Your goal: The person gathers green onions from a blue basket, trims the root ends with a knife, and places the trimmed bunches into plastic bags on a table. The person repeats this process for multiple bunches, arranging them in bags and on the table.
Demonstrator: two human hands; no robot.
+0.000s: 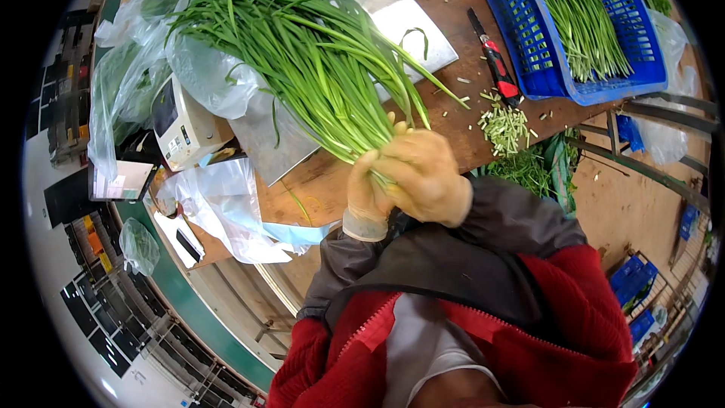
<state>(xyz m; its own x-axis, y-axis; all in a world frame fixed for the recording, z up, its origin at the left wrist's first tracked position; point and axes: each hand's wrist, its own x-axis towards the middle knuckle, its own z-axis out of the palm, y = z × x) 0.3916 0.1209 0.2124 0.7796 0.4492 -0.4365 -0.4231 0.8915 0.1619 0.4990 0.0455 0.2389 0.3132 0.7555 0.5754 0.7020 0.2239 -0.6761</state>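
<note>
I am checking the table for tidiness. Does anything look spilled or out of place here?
Yes. Cut stem ends lie scattered on the wooden table, beside the red knife and the blue crate. More green scraps have gone over the table edge. The rest looks normal.

Brown wooden surface (445,0), worn, with a green-edged rim along its left side. Blue slatted plastic crate (529,53) at upper right, filled with green stalks. Small white weighing scale (181,125) at left, among clear plastic bags (219,204). Red-and-black utility knife (497,64) beside the crate; pile of cut stem ends (504,127) near the edge. Brown earthen floor (634,204) at right, with metal frame bars and stacked blue crates (633,287). Pale floor at left.
</note>
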